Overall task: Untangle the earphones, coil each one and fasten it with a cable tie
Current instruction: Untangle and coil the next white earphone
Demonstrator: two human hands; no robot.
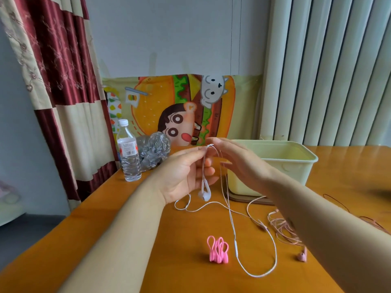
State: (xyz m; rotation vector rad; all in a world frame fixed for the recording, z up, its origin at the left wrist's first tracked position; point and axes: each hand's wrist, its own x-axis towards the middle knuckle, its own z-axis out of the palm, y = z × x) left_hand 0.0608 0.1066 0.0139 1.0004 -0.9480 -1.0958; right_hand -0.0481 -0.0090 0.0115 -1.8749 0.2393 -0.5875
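Observation:
My left hand (pixel 186 172) pinches the white earphone cable near its top, and the two white earbuds (pixel 204 194) hang below the palm. My right hand (pixel 239 163) is raised beside it, fingers spread, with the white cable (pixel 233 231) running over them and down in a long loop onto the table. The cable's inline remote (pixel 236 248) lies by the pink cable ties (pixel 218 249), a small bundle in front of me. Partly under my right forearm lies a pink earphone (pixel 283 229) in a loose tangle, one of its earbuds (pixel 302 256) showing.
A pale green plastic tub (pixel 296 166) stands behind my right hand on the orange table (pixel 169 261). A water bottle (pixel 128 153) and a crumpled clear bag (pixel 153 152) sit at the back left. A thin dark cord (pixel 338 203) lies at the right.

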